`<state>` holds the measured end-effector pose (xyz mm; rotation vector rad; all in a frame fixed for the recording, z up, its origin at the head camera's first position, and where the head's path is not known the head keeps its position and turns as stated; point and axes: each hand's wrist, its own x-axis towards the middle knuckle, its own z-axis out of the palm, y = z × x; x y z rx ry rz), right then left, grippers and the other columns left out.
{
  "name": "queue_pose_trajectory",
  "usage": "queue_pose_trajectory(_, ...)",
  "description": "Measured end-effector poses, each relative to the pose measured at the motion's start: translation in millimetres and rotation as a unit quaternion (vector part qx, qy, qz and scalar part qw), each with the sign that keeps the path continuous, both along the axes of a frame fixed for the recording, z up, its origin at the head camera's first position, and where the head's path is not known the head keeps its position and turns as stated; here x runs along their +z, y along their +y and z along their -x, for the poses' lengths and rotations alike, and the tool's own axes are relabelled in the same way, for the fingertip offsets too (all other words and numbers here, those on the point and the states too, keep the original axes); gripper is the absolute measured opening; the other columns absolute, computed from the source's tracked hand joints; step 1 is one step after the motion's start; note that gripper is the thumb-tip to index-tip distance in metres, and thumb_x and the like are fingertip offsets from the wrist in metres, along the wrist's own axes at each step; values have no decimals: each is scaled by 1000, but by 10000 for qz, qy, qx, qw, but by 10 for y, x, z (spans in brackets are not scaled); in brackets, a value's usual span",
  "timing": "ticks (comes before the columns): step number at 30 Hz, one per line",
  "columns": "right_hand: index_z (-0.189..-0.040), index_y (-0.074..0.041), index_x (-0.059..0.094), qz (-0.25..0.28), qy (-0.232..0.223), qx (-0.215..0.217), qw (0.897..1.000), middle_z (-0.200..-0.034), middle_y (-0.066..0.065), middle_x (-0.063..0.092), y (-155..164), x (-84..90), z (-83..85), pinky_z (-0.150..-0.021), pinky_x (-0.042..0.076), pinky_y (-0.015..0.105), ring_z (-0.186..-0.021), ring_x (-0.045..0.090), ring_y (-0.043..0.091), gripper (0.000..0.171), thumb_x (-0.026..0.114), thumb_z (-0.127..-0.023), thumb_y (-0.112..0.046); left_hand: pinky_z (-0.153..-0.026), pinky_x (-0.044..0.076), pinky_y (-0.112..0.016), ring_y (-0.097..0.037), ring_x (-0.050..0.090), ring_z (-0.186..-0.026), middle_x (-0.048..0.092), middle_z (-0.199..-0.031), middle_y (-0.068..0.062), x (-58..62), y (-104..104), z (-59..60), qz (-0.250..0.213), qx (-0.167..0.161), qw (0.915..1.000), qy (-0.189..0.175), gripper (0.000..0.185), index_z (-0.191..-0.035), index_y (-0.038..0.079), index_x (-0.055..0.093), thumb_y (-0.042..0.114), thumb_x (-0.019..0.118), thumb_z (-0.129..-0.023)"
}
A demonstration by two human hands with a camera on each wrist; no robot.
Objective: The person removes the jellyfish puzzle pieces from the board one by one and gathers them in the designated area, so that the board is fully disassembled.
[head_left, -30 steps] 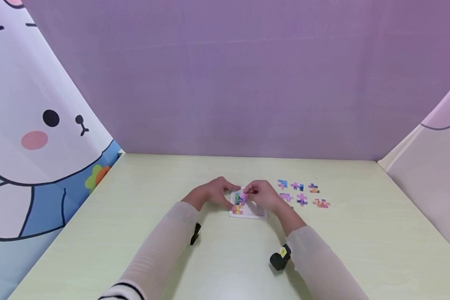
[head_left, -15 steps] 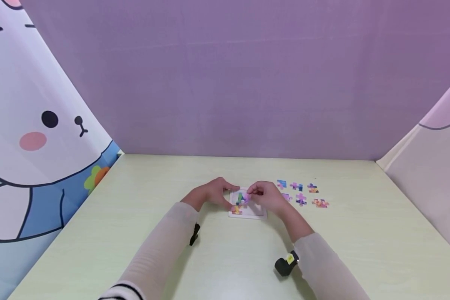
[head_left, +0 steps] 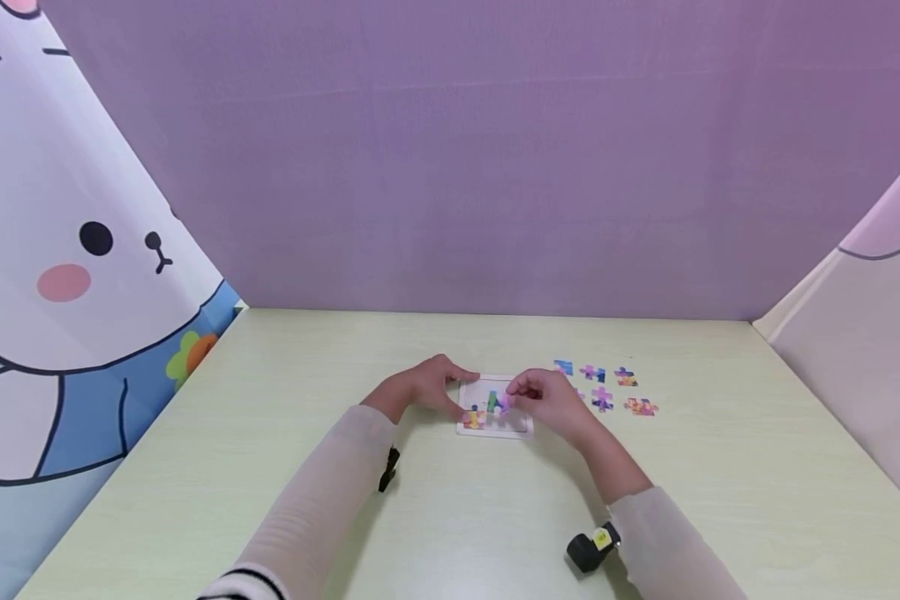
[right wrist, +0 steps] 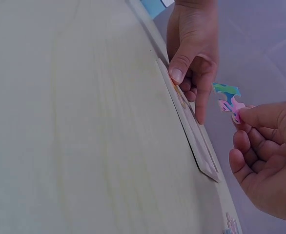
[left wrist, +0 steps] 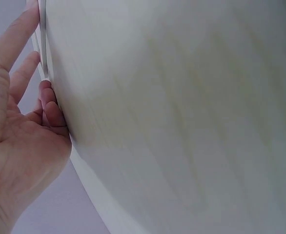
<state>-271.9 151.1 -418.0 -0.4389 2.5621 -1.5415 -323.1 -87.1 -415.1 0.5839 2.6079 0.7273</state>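
My right hand (head_left: 551, 402) pinches a green, blue and pink jigsaw piece (right wrist: 227, 97) by its pink end, between thumb and fingertips. The piece is raised over the flat white puzzle tray (head_left: 506, 428). At the tray's left side is my left hand (head_left: 435, 385). Its thumb rests by the near left corner and its index finger reaches straight to the far edge. A yellow and orange jigsaw piece (head_left: 474, 419) lies in the tray's near left corner. In the left wrist view only the tray's thin edge (left wrist: 43, 36) shows beside the fingers.
Right of the tray, several loose jigsaw pieces (head_left: 602, 399) lie in two rough rows, one partly hidden by the right hand. A purple backdrop (head_left: 450, 183) rises behind the pale wooden table (head_left: 330, 342). A black wrist camera (head_left: 591, 550) hangs below the right sleeve.
My right hand has moved right and slightly nearer, carrying the green and pink piece from the tray's left part towards its middle. My left hand has stayed at the tray's left side.
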Motion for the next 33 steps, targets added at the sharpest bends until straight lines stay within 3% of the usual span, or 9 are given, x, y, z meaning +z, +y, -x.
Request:
queue_pose_trajectory(9, -96, -7, 69, 11, -65, 19, 10000, -91, 5, 65, 130, 52, -12, -76, 51, 30, -84, 56, 22, 6, 68, -91, -3, -88, 40, -33, -17, 40, -98, 47, -109, -1, 22, 21, 12, -46, 179, 9998, -116, 75, -139, 25, 55, 30, 88, -72)
queue_pose_trajectory(18, -98, -6, 68, 64, 40, 64, 10000, -94, 6, 64, 307, 126, -17, -75, 51, 30, -85, 56, 23, 7, 67, -92, -4, -91, 40, -34, -17, 40, -101, 46, -113, 0, 26, 57, 53, -72, 370, 9991, -178, 75, -140, 27, 54, 31, 88, -72)
queue_pose_trajectory(24, -98, -7, 67, -18, 36, -27, 10000, -91, 7, 64, 404, 153, -47, -64, 48, 27, -79, 53, 23, 5, 67, -92, -7, -92, 41, -33, -17, 40, -102, 46, -115, 0, 24, 51, 58, -68, 319, 9994, -137, 75, -140, 26, 54, 30, 88, -73)
queue_pose_trajectory(33, -98, -1, 65, 308, 73, 133, 9994, -90, 11, 64, 531, 205, -123, -61, 49, 29, -80, 55, 34, 7, 65, -93, -6, -87, 40, -31, -18, 39, -100, 45, -110, 0, 46, 53, 36, -151, 316, 9992, -182, 75, -140, 25, 54, 28, 88, -73)
